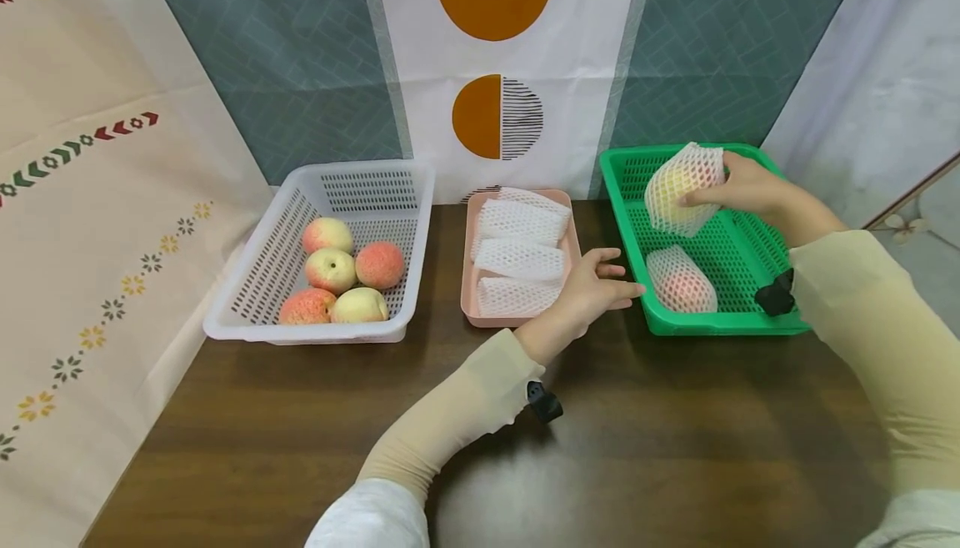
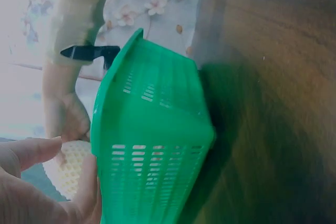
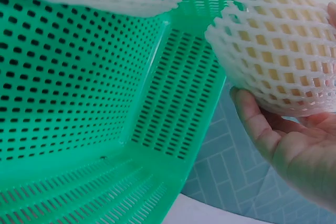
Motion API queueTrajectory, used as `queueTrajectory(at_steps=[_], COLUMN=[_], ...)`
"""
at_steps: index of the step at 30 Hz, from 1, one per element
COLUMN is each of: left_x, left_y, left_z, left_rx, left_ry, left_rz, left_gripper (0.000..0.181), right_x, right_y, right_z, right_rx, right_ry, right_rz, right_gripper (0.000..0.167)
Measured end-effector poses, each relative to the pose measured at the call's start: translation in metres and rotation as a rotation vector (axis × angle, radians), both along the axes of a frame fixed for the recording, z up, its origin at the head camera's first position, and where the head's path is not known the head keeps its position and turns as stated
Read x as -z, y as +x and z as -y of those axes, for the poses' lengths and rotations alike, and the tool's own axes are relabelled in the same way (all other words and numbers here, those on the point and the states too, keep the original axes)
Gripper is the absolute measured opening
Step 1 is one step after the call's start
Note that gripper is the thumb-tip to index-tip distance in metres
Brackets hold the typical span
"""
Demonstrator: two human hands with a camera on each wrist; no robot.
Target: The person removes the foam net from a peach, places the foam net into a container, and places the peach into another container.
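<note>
My right hand (image 1: 738, 189) grips a yellow peach in a white foam net (image 1: 684, 189) above the back of the green basket (image 1: 750, 323). In the right wrist view, the fingers (image 3: 257, 124) curl under the netted peach (image 3: 283, 45). A second netted peach (image 1: 681, 281), redder, lies in the basket's front left part. My left hand (image 1: 592, 289) is beside the basket's left rim, its fingers extended and holding nothing; whether a fingertip touches the rim I cannot tell. Several white foam nets (image 1: 519, 258) lie in the pink tray (image 1: 468, 314) behind the left hand.
A white basket (image 1: 315, 333) with several bare peaches (image 1: 332, 271) stands at the left of the brown wooden table (image 1: 637, 439). Patterned cloth (image 1: 495, 56) hangs right behind the containers. Black wrist cameras (image 1: 543, 402) are strapped to both sleeves.
</note>
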State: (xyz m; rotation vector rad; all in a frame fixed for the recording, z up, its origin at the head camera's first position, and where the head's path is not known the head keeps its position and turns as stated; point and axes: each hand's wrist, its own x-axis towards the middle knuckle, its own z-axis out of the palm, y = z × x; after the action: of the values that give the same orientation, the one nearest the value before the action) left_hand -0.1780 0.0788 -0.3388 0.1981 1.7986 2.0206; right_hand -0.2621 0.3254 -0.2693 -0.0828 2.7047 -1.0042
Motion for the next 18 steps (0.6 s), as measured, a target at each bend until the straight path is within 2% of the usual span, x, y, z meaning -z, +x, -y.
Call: queueTrajectory(at_steps=[5,12,18], left_x=[-0.005,-0.01,-0.013], left_y=[-0.005,-0.01,-0.008], left_z=[0.012,0.026,0.035], left_rx=[-0.026,-0.074,-0.106], left_ry=[-0.065,-0.207,-0.284], left_rz=[-0.112,-0.377,-0.579], left_gripper=[0.065,0.068,0.074], right_x=[-0.002,-0.005,-0.005], right_y=[0.003,0.012,0.028], right_z=[0.002,0.009,0.018], right_rx=[-0.001,-0.004,-0.051], right_ry=[-0.06,-0.199,-0.345], right_rz=[0.001,0.056,0.065], right_gripper=[0.079,0.074,0.046])
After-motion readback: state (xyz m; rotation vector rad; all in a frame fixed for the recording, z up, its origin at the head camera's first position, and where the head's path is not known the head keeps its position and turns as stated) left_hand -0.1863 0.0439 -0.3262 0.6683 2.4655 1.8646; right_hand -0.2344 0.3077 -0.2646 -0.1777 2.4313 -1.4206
